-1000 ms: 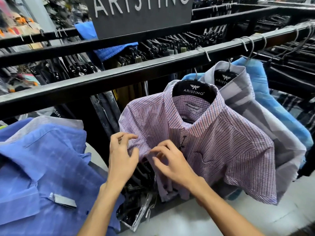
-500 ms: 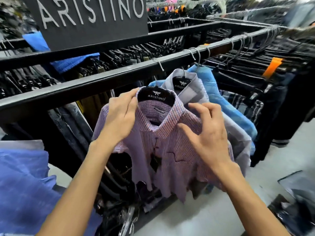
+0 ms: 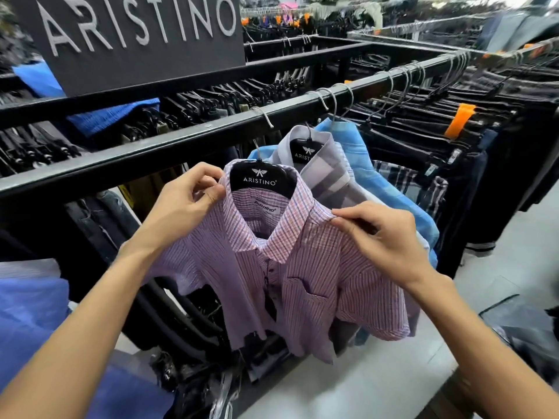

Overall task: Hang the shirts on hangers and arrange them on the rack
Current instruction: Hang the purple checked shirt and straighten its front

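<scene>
Two hands: a person's bare hands work at the shoulders of one shirt on a shop rack.
Left hand [image 3: 184, 201]: thumb and fingers pinch the cloth at the shirt's shoulder, just beside the collar on the viewer's left.
Right hand [image 3: 384, 237]: fingers curled, thumb and forefinger nipping the opposite shoulder seam next to the collar.
Shirt in hand: a short-sleeved shirt of pink-and-purple fine check [image 3: 302, 285], chest pocket facing out, front placket partly fastened, a dark tag dangling by the buttons; it hangs from the front rail, first in its row.
Hanger: a black plastic hanger printed ARISTINO in white [image 3: 260, 179] fills the neck, its wire hook over the rail.
Rail: a dark square metal bar [image 3: 127, 158] runs from lower left to upper right across the rack.
Behind it: a grey-and-white broad-check shirt [image 3: 326, 176] on a like hanger, touching the pink one; then a light blue shirt [image 3: 381, 189], also hung from the rail.
Lower left: a heap of blue shirts [image 3: 30, 322] lies off the rail.
Further right: dark trousers on clip hangers [image 3: 423, 122], one with an orange size tab [image 3: 458, 119].
Above: a dark grey sign reading ARISTINO in raised pale letters [image 3: 136, 34].
Floor: pale grey tile [image 3: 348, 385].
</scene>
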Motion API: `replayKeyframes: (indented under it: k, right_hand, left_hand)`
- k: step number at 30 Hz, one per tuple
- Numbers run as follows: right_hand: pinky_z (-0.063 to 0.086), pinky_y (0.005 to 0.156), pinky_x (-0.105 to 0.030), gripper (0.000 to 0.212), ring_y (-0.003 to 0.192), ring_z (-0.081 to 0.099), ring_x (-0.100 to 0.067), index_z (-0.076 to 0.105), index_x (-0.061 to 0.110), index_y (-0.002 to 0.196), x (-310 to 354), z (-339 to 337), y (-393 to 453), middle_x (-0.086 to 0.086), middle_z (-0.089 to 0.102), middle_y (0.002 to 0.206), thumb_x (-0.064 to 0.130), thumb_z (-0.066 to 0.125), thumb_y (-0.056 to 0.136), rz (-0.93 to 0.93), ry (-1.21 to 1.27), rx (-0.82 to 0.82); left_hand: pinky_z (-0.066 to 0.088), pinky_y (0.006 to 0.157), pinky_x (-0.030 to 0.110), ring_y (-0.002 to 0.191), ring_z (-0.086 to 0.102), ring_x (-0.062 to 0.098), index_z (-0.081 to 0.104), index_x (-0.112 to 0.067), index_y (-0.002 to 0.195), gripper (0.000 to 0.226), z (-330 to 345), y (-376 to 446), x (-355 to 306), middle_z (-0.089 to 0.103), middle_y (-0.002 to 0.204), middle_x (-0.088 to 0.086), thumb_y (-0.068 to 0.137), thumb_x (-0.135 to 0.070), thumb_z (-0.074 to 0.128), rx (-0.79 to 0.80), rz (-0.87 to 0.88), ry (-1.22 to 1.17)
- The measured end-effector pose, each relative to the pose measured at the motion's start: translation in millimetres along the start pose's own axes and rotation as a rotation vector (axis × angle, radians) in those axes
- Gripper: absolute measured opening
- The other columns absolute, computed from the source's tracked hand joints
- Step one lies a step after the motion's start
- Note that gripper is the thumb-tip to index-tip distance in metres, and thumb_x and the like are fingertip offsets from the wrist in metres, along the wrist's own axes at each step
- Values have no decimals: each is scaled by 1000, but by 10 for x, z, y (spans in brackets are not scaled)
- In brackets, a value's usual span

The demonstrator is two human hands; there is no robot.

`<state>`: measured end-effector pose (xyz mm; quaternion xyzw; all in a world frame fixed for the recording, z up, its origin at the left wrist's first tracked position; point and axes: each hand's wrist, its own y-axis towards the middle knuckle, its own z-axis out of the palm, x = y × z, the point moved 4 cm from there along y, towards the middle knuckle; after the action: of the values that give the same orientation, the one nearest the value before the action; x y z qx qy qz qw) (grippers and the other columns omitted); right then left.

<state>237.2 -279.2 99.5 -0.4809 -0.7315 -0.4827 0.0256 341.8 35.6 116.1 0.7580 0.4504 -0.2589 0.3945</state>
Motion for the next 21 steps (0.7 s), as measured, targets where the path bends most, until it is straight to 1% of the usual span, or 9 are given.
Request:
replayKeyframes:
  k: [2, 5, 8, 10, 12, 15, 18, 19, 21]
  right_hand:
    - [54, 84, -16, 13, 91, 70, 3, 79, 13, 101, -24, -8, 13, 12, 75, 94, 13, 78, 88, 63, 36, -2]
    - [53, 84, -16, 13, 93, 69, 4, 78, 14, 103, -51, -19, 2, 18, 73, 97, 16, 72, 92, 107, 41, -6]
    - [53, 86, -17, 18, 95, 68, 3, 75, 19, 109, -54, -51, -56, 21, 71, 101, 25, 68, 93, 77, 10, 18]
    - [53, 90, -20, 30, 99, 68, 0, 74, 17, 114, -52, -65, -123, 16, 72, 107, 31, 73, 88, 20, -38, 59]
    - [53, 95, -24, 39, 105, 68, -3, 73, 12, 119, -61, -67, -163, 9, 73, 112, 30, 77, 85, -20, -70, 108]
    - [53, 95, -25, 38, 108, 67, 0, 72, 14, 123, -63, -127, -106, 12, 73, 115, 27, 75, 88, 6, -38, 156]
    - [49, 91, -13, 35, 107, 63, 11, 71, 20, 125, -44, -221, 5, 21, 69, 113, 30, 68, 91, 26, -43, 213]
    - [47, 90, -9, 35, 106, 62, 15, 71, 21, 125, -34, -236, 35, 24, 68, 112, 31, 68, 92, 32, -52, 234]
    - [45, 90, -8, 33, 106, 61, 14, 71, 23, 124, -12, -233, 85, 24, 69, 111, 30, 71, 91, 41, -49, 265]
  left_hand:
    - [47, 80, 34, 81, 56, 5, 62, -40, 99, 17, 12, 5, -15, 62, 83, -9, 98, -23, 64, 6, 13, 7]
    - [51, 88, 39, 90, 61, 12, 66, -38, 103, 14, -9, 10, 14, 63, 92, -7, 98, -26, 64, 27, 3, 27]
    - [52, 96, 36, 102, 65, 1, 70, -42, 107, 18, -88, -45, 141, 71, 105, -16, 99, -29, 60, 109, 3, 117]
    - [49, 96, 26, 105, 62, -8, 65, -49, 107, 26, -149, -122, 220, 70, 109, -24, 100, -26, 58, 112, 39, 184]
    - [46, 93, 19, 105, 59, -12, 59, -50, 109, 27, -169, -197, 250, 68, 108, -26, 101, -25, 53, 84, 85, 237]
    - [44, 90, 12, 104, 60, -12, 62, -51, 107, 20, -158, -199, 275, 70, 107, -24, 98, -45, 45, 105, 23, 237]
    - [43, 91, 7, 102, 63, -10, 69, -55, 106, 32, -180, -145, 238, 72, 108, -24, 89, -72, 47, 250, -80, 131]
    - [45, 93, 10, 104, 63, -6, 70, -48, 112, 37, -173, -141, 203, 73, 111, -20, 89, -70, 51, 314, -88, 88]
    - [48, 92, 15, 103, 64, -2, 71, -30, 117, 26, -141, -147, 139, 73, 111, -14, 95, -42, 61, 400, -76, 52]
